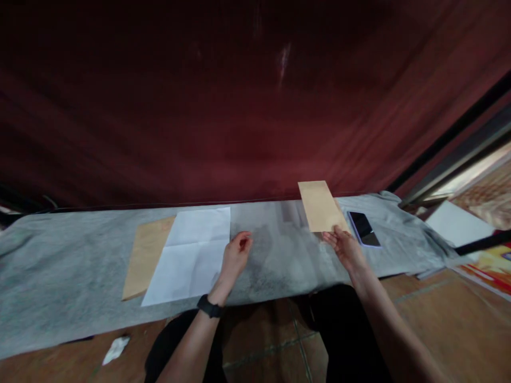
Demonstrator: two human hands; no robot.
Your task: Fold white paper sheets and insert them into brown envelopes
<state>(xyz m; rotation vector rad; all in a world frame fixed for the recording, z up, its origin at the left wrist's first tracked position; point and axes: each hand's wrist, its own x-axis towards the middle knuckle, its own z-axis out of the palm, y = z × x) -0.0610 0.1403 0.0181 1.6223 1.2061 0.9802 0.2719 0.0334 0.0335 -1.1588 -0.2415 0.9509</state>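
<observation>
My right hand [345, 247] pinches the lower edge of a tan kraft envelope [321, 206], thumb on top, and holds it tilted over the grey cloth. A sliver of tan paper shows at its right edge; whether that is a second envelope I cannot tell. Curled loosely with nothing visible in it, my left hand [238, 251] hovers over the cloth, a black band [209, 307] round its wrist. Just left of it lies a white sheet of paper [191, 255] with a crease across it. The sheet partly covers another tan envelope [144, 255].
Grey cloth [271, 266] covers the long narrow surface before me. A phone [364, 230] lies right of my right hand. Dark red fabric [239, 133] rises behind. Crumpled white tissue [115, 349] is on the tiled floor [275, 340]. A printed package [493, 266] sits far right.
</observation>
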